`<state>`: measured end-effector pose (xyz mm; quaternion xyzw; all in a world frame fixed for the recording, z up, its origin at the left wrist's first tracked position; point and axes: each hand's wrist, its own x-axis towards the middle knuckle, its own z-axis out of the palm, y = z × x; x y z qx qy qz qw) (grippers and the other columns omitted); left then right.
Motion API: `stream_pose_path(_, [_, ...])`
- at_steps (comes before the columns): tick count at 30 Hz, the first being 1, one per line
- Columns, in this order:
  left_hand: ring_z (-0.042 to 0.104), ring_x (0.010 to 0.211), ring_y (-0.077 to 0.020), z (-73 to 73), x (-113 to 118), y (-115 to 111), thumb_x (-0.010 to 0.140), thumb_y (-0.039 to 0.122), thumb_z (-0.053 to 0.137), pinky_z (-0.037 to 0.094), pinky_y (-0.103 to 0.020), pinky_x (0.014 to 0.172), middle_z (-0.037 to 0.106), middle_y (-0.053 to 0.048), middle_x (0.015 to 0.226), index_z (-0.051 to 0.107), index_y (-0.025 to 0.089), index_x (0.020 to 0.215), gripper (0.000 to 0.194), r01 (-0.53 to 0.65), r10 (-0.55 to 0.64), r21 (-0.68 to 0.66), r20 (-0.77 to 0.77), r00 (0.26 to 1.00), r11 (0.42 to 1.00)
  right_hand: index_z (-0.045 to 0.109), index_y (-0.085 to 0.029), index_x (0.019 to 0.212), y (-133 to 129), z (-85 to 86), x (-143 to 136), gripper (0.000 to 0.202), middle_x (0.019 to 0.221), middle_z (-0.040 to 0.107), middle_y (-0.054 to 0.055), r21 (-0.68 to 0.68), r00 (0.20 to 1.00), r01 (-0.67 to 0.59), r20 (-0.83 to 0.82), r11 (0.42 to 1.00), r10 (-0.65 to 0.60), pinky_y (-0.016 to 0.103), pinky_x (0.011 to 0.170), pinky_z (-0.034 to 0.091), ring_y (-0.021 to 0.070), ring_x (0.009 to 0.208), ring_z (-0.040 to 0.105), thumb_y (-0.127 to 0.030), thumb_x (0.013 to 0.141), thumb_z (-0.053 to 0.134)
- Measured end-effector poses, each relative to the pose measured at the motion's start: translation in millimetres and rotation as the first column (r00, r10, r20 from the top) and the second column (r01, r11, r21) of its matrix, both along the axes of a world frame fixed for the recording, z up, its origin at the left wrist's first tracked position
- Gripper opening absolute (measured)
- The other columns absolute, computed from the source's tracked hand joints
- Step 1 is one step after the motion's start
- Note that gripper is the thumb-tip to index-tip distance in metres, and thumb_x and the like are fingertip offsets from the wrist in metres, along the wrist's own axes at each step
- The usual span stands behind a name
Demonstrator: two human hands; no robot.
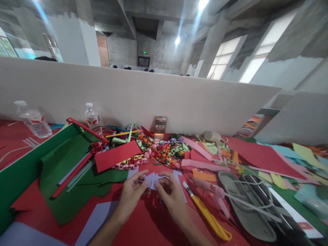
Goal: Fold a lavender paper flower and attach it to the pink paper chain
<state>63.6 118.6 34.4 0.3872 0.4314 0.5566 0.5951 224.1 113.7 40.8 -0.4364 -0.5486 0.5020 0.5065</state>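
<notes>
The red surface [143,222] spreads beneath the left hand [133,189] and right hand [170,193], each grip seemingly pinching paper between thumb and fingers. Right of them lie a pink glue gun [215,194] and a yellow-handled cutter [208,215]. The slit lilac paper [152,180] sits between the facing fingertips, strips pointing away, neither hand clearly nearer.

Streaky glare around ceiling lights [177,41]

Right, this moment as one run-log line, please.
left hand: at lilac paper | right hand: at lilac paper | to the right: yellow cutter, pink glue gun
</notes>
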Motion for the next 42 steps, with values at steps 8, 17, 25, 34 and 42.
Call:
stream_pose_path(8, [0.069, 0.074, -0.0182, 5.8, 4, -4, 0.075, 0.047, 0.079, 0.061, -0.031, 0.071, 0.073, -0.006, 0.089, 0.077, 0.014, 0.095, 0.039, 0.201, -0.201, -0.013, 0.015, 0.980, 0.980, 0.065, -0.020, 0.089, -2, 6.5, 6, 0.016, 0.078, 0.062, 0.001, 0.182, 0.957, -0.023, 0.288, 0.983, -0.031, 0.024, 0.060, 0.046, 0.0151, 0.067, 0.058, -0.034, 0.094, 0.060])
stream_pose_path(17, [0.069, 0.080, -0.0204, 0.3, -1, -2, 0.076, 0.047, 0.078, 0.061, -0.033, 0.077, 0.074, -0.007, 0.087, 0.075, 0.015, 0.092, 0.036, 0.154, -0.154, -0.008, 0.035, 0.988, 0.988, 0.068, -0.026, 0.109, 0, 2.6, 13, 0.024, 0.114, 0.065, 0.008, 0.433, 0.884, -0.156, 0.461, 0.888, -0.069, 0.030, 0.088, 0.052, 0.0212, 0.105, 0.064, -0.013, 0.090, 0.059])
stream_pose_path(25, [0.068, 0.083, -0.0227, 3.8, 0, -3, 0.069, 0.052, 0.080, 0.063, -0.034, 0.071, 0.072, -0.009, 0.101, 0.078, 0.015, 0.091, 0.043, 0.082, -0.082, -0.011, -0.040, 0.996, 0.997, 0.068, -0.024, 0.105, 4, -0.1, 14, 0.020, 0.105, 0.067, 0.007, 0.476, 0.881, -0.174, 0.466, 0.862, -0.080, 0.027, 0.081, 0.054, 0.0190, 0.096, 0.065, -0.012, 0.092, 0.058])
stream_pose_path(34, [0.064, 0.073, -0.0185, -5.8, -2, 0, 0.080, 0.048, 0.073, 0.057, -0.029, 0.071, 0.071, -0.005, 0.077, 0.077, 0.014, 0.083, 0.035, 0.173, -0.170, 0.071, -0.044, 0.984, 0.982, 0.067, -0.026, 0.111, 4, -2.7, 19, 0.031, 0.110, 0.065, 0.006, 0.479, 0.862, -0.208, 0.502, 0.853, -0.072, 0.029, 0.089, 0.051, 0.0196, 0.104, 0.063, -0.007, 0.089, 0.058])
stream_pose_path(42, [0.063, 0.073, -0.0176, -1.2, -1, 0, 0.079, 0.048, 0.075, 0.059, -0.031, 0.073, 0.068, -0.003, 0.074, 0.075, 0.014, 0.080, 0.035, 0.183, -0.182, 0.051, -0.012, 0.983, 0.982, 0.072, -0.023, 0.096, 3, 11.9, 14, 0.012, 0.098, 0.068, 0.005, 0.350, 0.907, -0.166, 0.421, 0.922, 0.003, 0.028, 0.083, 0.050, 0.0193, 0.093, 0.064, -0.018, 0.091, 0.063])
